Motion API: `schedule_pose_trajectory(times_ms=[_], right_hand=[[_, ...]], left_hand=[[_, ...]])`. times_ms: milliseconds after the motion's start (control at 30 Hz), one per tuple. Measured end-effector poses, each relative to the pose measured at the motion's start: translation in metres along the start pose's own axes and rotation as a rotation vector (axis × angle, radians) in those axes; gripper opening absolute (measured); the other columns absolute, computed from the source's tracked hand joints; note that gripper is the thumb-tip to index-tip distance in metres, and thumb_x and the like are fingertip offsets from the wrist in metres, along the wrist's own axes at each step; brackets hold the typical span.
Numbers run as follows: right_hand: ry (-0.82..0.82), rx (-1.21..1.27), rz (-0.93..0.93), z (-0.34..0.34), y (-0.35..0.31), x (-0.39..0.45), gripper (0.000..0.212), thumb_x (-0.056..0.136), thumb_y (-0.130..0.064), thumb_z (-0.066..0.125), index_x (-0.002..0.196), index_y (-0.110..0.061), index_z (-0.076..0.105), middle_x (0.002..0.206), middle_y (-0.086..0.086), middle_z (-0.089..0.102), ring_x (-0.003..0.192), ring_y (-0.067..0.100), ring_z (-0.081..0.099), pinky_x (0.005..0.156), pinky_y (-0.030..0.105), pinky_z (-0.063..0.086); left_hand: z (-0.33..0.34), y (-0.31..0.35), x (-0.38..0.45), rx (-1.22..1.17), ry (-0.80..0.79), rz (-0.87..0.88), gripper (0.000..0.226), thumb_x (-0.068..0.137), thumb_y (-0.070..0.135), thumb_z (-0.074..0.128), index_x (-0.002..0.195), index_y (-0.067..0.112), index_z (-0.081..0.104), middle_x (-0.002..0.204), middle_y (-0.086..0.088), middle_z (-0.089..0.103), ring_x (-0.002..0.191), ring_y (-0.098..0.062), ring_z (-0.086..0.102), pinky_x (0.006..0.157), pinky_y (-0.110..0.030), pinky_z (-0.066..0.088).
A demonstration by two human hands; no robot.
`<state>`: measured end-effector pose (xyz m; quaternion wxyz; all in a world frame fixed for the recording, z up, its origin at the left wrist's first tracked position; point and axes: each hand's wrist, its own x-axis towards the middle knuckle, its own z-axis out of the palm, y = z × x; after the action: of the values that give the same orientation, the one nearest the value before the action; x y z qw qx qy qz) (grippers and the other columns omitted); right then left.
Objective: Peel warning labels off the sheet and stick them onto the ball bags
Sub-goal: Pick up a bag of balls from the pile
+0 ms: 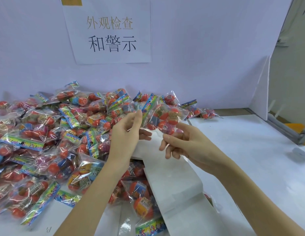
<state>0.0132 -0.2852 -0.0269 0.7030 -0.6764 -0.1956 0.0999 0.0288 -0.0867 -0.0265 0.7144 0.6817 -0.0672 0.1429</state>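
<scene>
Both hands are raised over the middle of the white tabletop (250, 150), with one ball bag (162, 117) between them. The left hand (127, 133) pinches the bag's clear left edge between thumb and forefinger, its other fingers loosely bent. The right hand (180, 142) is just below and right of the bag, fingers half curled, a fingertip touching the bag's lower edge; whether it grasps the film I cannot tell. The held bag shows orange balls and a colourful header strip, tilted. A big pile of bags (46, 137) like it covers the left and far side of the tabletop, up against the pale back wall (199, 57). Under the forearms lie white label sheets (175, 178), glossy, overlapping some bags near the front edge. A paper sign (111, 34) with printed characters is fixed to the wall above the pile. A white side panel (262, 92) stands at the far right.
</scene>
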Motion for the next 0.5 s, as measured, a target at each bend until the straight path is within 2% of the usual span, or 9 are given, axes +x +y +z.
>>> schedule_pose_trajectory(times_ms=[67, 133, 200, 233, 300, 333, 367, 433, 500], right_hand=[[0.064, -0.007, -0.022, 0.0, 0.0, 0.0, 0.018, 0.103, -0.019, 0.066, 0.114, -0.02, 0.053, 0.092, 0.016, 0.077, 0.07, 0.026, 0.07, 0.056, 0.022, 0.05], [0.072, -0.041, -0.03, 0.002, -0.001, -0.001, 0.019, 0.102, -0.023, 0.067, 0.117, -0.021, 0.055, 0.094, 0.016, 0.078, 0.074, 0.027, 0.072, 0.059, 0.023, 0.052], [0.014, -0.115, -0.026, 0.002, -0.003, -0.002, 0.035, 0.099, -0.031, 0.072, 0.128, -0.021, 0.055, 0.103, 0.012, 0.079, 0.089, 0.026, 0.075, 0.073, 0.028, 0.057], [-0.034, -0.192, -0.006, 0.0, -0.003, -0.003, 0.056, 0.094, -0.038, 0.076, 0.14, -0.021, 0.048, 0.112, 0.004, 0.078, 0.104, 0.02, 0.074, 0.086, 0.03, 0.057], [-0.141, -0.452, 0.058, -0.006, -0.004, -0.006, 0.112, 0.077, -0.056, 0.082, 0.163, -0.026, 0.016, 0.132, -0.032, 0.064, 0.132, -0.01, 0.051, 0.111, 0.03, 0.043], [-0.191, -0.589, 0.08, -0.008, -0.005, -0.008, 0.13, 0.07, -0.063, 0.083, 0.165, -0.032, -0.001, 0.135, -0.049, 0.05, 0.136, -0.023, 0.035, 0.118, 0.027, 0.033], [-0.246, -0.697, 0.1, -0.01, -0.004, -0.009, 0.139, 0.067, -0.065, 0.085, 0.163, -0.041, -0.014, 0.141, -0.055, 0.038, 0.141, -0.025, 0.023, 0.121, 0.026, 0.025], [-0.383, -0.849, 0.157, -0.011, -0.001, -0.012, 0.138, 0.066, -0.064, 0.089, 0.153, -0.062, -0.019, 0.155, -0.053, 0.011, 0.156, -0.006, -0.001, 0.128, 0.038, 0.015], [-0.404, -0.925, 0.187, -0.009, 0.005, -0.011, 0.129, 0.069, -0.061, 0.089, 0.15, -0.071, -0.011, 0.156, -0.054, -0.005, 0.157, 0.006, -0.017, 0.129, 0.046, 0.011]], left_hand=[[0.0, 0.0, 0.001, -0.031, -0.14, -0.005, 0.054, 0.092, 0.054, 0.068, 0.142, 0.037, 0.052, 0.105, 0.02, 0.076, 0.088, -0.02, 0.079, 0.082, -0.036, 0.065], [0.002, -0.002, -0.001, 0.027, -0.248, 0.078, 0.076, 0.09, 0.047, 0.079, 0.15, 0.052, 0.032, 0.112, 0.03, 0.073, 0.098, -0.013, 0.077, 0.09, -0.033, 0.063], [0.002, -0.005, -0.001, 0.045, -0.246, 0.122, 0.082, 0.091, 0.03, 0.082, 0.15, 0.058, 0.034, 0.121, 0.014, 0.074, 0.101, -0.021, 0.077, 0.098, -0.037, 0.061], [0.0, -0.006, 0.0, 0.011, -0.232, 0.141, 0.079, 0.093, 0.021, 0.079, 0.15, 0.057, 0.038, 0.128, 0.004, 0.072, 0.103, -0.028, 0.075, 0.099, -0.042, 0.06], [-0.005, -0.004, 0.003, -0.058, -0.238, 0.17, 0.066, 0.097, 0.012, 0.068, 0.149, 0.049, 0.048, 0.143, -0.004, 0.063, 0.109, -0.035, 0.072, 0.1, -0.049, 0.058], [-0.008, -0.003, 0.005, -0.065, -0.239, 0.175, 0.057, 0.099, 0.011, 0.063, 0.145, 0.044, 0.055, 0.146, -0.002, 0.061, 0.113, -0.037, 0.069, 0.102, -0.053, 0.056], [-0.011, -0.002, 0.007, -0.048, -0.23, 0.177, 0.049, 0.099, 0.011, 0.059, 0.139, 0.039, 0.063, 0.146, 0.002, 0.062, 0.118, -0.039, 0.065, 0.105, -0.056, 0.053], [-0.014, -0.002, 0.008, 0.023, -0.198, 0.168, 0.038, 0.097, 0.014, 0.055, 0.123, 0.033, 0.075, 0.138, 0.006, 0.067, 0.123, -0.035, 0.061, 0.109, -0.06, 0.049], [-0.014, -0.002, 0.006, 0.086, -0.173, 0.167, 0.036, 0.095, 0.015, 0.053, 0.113, 0.031, 0.079, 0.129, 0.005, 0.071, 0.126, -0.03, 0.059, 0.108, -0.061, 0.048]])
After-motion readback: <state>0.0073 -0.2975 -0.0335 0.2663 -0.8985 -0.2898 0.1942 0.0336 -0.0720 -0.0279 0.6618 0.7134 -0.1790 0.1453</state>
